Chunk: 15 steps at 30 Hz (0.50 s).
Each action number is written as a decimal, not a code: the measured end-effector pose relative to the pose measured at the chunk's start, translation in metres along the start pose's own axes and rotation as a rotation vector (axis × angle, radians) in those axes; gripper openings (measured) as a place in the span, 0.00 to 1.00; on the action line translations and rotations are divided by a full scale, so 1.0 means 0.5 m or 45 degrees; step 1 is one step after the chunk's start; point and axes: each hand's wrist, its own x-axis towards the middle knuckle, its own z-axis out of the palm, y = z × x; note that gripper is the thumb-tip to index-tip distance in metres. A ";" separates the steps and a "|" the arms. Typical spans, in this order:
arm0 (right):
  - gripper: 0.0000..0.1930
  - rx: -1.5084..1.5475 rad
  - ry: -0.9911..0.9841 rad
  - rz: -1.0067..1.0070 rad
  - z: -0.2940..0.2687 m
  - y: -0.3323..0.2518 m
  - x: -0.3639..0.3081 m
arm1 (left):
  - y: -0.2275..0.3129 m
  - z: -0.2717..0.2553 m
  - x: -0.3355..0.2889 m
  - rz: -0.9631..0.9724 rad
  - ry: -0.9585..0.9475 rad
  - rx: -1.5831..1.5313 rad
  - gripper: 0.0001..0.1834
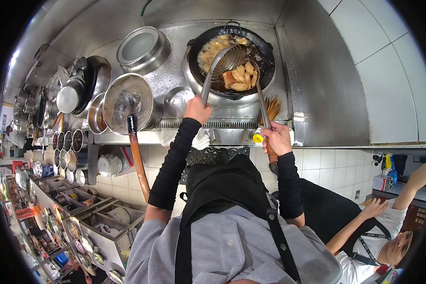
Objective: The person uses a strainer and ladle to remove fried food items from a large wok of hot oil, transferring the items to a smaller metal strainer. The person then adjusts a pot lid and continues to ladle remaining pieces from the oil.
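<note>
the left hand (197,111), its black-sleeved forearm slanting forward and inward, is clamped on the handle of a perforated grey metal skimmer (232,57) held over a round black metal wok (269,59) of bubbling oil. the right hand (278,138), forearm reaching forward, wraps round a long metal utensil with a wooden grip (262,102). golden-brown fried pieces (242,76) lie heaped at its far end, within the wok's rim, just beside the skimmer.
</note>
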 end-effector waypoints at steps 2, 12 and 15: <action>0.04 -0.073 0.045 -0.040 0.004 0.020 0.022 | 0.008 0.011 0.007 0.017 0.017 0.057 0.15; 0.02 -0.351 0.336 -0.278 0.013 0.086 0.051 | 0.037 0.043 0.048 0.023 -0.051 0.418 0.29; 0.02 -0.161 0.340 -0.231 0.009 0.086 0.045 | 0.035 0.053 0.050 0.063 0.005 0.553 0.34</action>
